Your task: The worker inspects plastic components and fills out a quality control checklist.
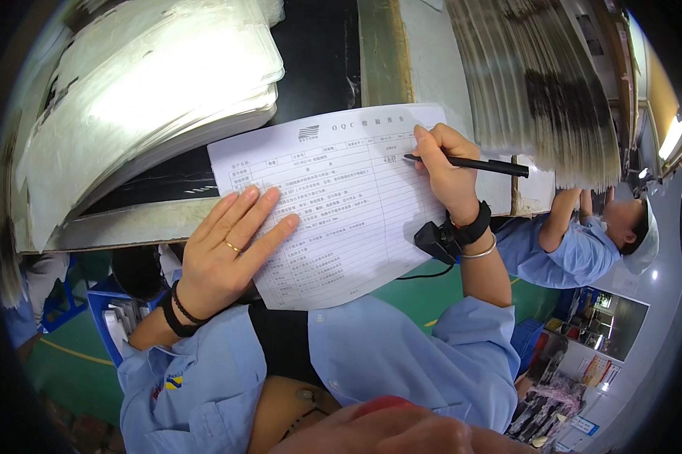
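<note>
One green floor (424, 299) is extending below one surface (322, 68), which is showing a glossy black area and pale, worn edge strips. One co-worker (564, 253) in a blue shirt and pale cap is appearing at the right. Two stacks are lying on the surface: the left stack (167, 68) is presenting smooth, white, curved sheets; the right stack (537, 83) is presenting dense, ridged grey edges with dark staining. The sheets in each are lying too close to count.

One printed paper form (333, 250), thin and ruled into rows, is lying between the person's hands, its upper part resting on the surface and its lower part overhanging the near edge. Two hands are touching it. The left hand (231, 253) is lying on its left side, fingers extended and spread. The right hand (450, 178) is gripping one slim black pen (481, 163) between its fingers, the tip pointing at handwritten marks in the upper right.

One black device (435, 240) is sitting at the right wrist. One smooth silver bangle (479, 252) is encircling the right forearm; one gold ring (233, 247) is encircling a left finger.
</note>
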Tool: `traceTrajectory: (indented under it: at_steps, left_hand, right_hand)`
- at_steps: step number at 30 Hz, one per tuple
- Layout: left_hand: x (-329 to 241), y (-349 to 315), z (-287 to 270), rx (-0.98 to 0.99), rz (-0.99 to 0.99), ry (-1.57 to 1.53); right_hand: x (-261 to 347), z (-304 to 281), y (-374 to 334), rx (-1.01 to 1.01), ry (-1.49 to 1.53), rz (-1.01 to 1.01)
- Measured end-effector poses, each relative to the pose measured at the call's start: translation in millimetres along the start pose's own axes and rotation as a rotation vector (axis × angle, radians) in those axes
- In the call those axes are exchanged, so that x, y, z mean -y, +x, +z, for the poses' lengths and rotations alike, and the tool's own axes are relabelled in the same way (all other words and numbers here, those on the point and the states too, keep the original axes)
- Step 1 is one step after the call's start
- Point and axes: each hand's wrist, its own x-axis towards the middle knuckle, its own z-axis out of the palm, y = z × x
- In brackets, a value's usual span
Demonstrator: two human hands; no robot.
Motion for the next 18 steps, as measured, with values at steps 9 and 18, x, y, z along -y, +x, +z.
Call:
traceTrajectory:
  at_steps: [9, 18]
  left_hand:
    - [1.5, -1.2, 1.9, -0.007, 0.004, 0.006]
    - [0.6, -1.6, 2.0, -0.003, 0.003, 0.006]
  right_hand:
    - [-3.2, 2.2, 1.4, 0.031, -0.077, -0.046]
    - [0.6, 0.0, 0.2, 0.064, -0.114, -0.049]
